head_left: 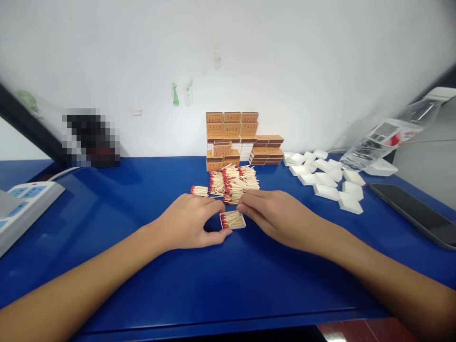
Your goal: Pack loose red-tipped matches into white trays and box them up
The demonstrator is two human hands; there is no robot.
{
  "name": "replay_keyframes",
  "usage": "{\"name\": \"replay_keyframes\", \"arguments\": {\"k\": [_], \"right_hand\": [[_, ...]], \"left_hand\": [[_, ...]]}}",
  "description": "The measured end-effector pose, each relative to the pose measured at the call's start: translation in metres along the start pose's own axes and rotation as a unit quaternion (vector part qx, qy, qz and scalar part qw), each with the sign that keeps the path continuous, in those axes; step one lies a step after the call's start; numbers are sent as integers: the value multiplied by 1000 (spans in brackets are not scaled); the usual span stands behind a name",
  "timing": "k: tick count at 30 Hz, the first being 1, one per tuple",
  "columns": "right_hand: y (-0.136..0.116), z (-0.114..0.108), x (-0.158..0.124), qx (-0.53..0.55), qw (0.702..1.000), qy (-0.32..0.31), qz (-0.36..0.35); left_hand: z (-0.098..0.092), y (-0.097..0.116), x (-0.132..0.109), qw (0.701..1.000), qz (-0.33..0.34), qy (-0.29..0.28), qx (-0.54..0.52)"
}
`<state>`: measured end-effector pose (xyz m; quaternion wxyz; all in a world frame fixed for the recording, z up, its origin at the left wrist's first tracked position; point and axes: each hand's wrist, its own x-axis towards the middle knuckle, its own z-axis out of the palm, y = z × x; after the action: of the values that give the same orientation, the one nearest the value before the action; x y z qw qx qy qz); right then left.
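A small white matchbox tray (243, 226) lies on the blue table, partly filled with red-tipped matches (232, 219), heads to the left. My left hand (194, 221) holds the tray's left end between thumb and forefinger. At the tray's upper right, my right hand (276, 216) is closed in a pinch; what its fingertips hold, if anything, is hidden. Just behind the hands is a large loose heap of matches (233, 183). A smaller row of matches (199, 191) lies to its left, beyond my left hand.
Stacked matchboxes (232, 129) stand against the wall. Several white trays (326, 179) lie scattered on the right, near a plastic bottle (388, 130) and a phone (415, 211). A power strip (30, 199) sits far left, with a blurred dark object (93, 140) behind it.
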<state>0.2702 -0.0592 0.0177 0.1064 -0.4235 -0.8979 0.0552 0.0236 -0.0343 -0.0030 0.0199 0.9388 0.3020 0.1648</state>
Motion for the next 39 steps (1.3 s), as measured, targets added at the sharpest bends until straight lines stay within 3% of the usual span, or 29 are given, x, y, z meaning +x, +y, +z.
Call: {"name": "replay_keyframes", "arguments": {"k": [6,11,39], "right_hand": [[0,-2,0,39,999,8,10],[-1,-2,0,58,998,-21,-27],[1,1,0,60,997,-5,-41]], "left_hand": [[0,-1,0,1000,7,10,-2],[-1,-1,0,1000,6,1,5],[1,-1,-1,1000,11,10,0]]}}
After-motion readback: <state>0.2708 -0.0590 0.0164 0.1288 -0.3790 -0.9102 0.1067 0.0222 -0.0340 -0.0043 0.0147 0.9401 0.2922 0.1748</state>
